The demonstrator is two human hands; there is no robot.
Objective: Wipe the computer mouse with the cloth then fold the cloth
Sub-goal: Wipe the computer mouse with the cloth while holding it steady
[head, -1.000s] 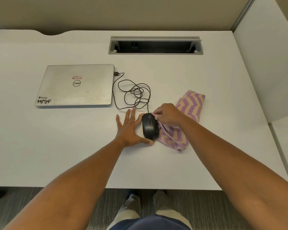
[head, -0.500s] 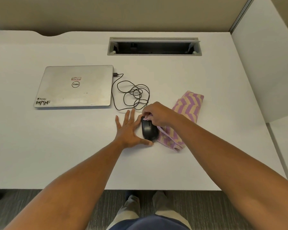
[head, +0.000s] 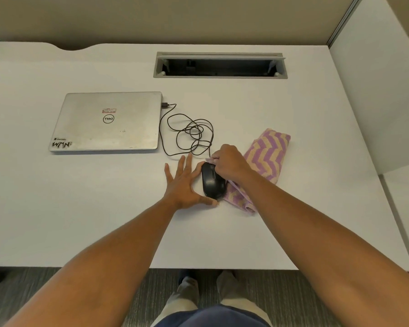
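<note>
wiping is underway: the right hand (head: 227, 162) grips a bunched corner of the zigzag cloth (head: 266, 156) against the black wired mouse (head: 211, 182) mid-worktop (head: 80, 208), while the open left hand (head: 183, 182) steadies it. folding is not yet started.

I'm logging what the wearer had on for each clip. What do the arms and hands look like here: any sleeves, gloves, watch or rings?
Both forearms are bare up to the frame edge: no sleeves show. The left hand and right hand wear no gloves, and no watch, bracelet or ring is visible on either.
</note>
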